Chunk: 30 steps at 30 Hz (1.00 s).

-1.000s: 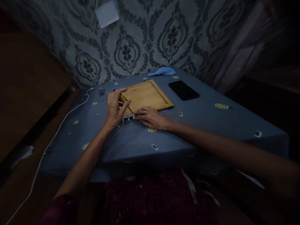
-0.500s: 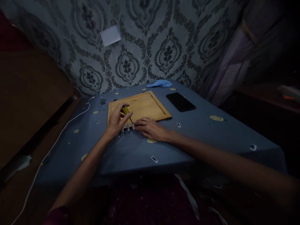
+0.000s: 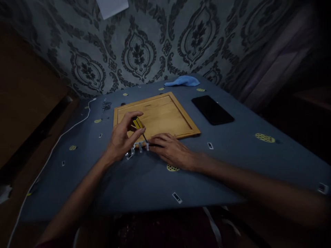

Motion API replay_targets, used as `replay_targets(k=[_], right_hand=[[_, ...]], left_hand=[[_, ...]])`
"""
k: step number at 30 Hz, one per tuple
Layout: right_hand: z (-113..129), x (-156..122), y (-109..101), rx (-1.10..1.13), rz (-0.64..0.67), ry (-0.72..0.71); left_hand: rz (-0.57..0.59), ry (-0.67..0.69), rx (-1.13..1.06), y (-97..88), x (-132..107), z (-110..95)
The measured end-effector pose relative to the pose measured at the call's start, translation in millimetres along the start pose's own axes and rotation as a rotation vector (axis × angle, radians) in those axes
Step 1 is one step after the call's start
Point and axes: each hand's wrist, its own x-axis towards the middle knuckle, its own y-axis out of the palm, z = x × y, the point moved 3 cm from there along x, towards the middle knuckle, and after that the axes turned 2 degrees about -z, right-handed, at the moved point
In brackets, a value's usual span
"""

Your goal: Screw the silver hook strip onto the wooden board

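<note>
Left hand (image 3: 121,138) grips a yellow-handled screwdriver (image 3: 138,124). Right hand (image 3: 172,152), fingers flat, presses a white hook rack (image 3: 138,148). A wooden tray (image 3: 165,112) lies just beyond the fingertips.

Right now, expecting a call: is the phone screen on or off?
Appears off: the phone lies flat, its visible face wholly black.

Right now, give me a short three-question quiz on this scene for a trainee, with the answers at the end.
1. True or false: the left hand holds a screwdriver.
2. Which lies to the right of the wooden board? A) a mug B) a black phone C) scissors
3. What colour is the crumpled cloth beyond the board?

Key: 1 true; 2 B; 3 blue.
</note>
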Motion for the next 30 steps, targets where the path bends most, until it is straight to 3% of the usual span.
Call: replay_targets(k=[8,16,22,30], right_hand=[[-1.5,-3.1,-1.0,-0.060,-0.035,-0.054],[-4.6,-6.4,-2.2,-0.006,-0.022,-0.047],[-5.0,-6.6,-3.7,-0.006,-0.047,-0.052],[-5.2,-6.6,-3.3,0.006,-0.009,-0.023]], left_hand=[[-0.077,0.046,0.060,3.9,0.1,-3.1],[0.017,-0.061,-0.016,0.2,2.5,-3.9],[-0.034,-0.006,-0.020,1.1,-4.0,-2.2],[-0.006,0.058,0.129,2.0,-8.3,-6.9]])
